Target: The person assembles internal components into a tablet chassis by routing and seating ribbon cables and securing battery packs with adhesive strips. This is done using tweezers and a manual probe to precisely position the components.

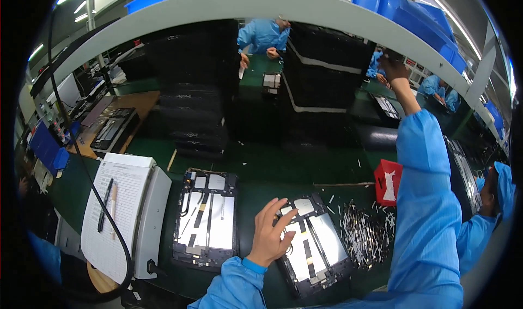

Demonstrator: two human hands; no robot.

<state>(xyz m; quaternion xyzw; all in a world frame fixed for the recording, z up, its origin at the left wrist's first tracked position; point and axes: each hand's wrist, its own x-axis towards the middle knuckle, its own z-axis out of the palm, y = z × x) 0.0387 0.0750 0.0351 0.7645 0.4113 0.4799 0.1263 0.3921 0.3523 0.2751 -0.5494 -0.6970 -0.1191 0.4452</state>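
Note:
My left hand (272, 234) rests over the upper left part of an opened tablet-like device (321, 238), fingers apart and bent a little. That device lies tilted on the green table, its silvery battery plates, black frame and cables showing. Another opened device (220, 216) of the same kind lies to its left. High at the right, my right hand (396, 68) reaches up and away beside the top of a black stack (327, 91). It is in shadow, and its fingers and anything in them cannot be made out.
Right of the devices is a pile of small metal and white strips (368, 235), with a red box (388, 182) behind. At left, a white case (155, 216) bears papers and pens. Another black stack (190, 91) stands behind. A black cable (90, 173) hangs at left; co-workers sit beyond.

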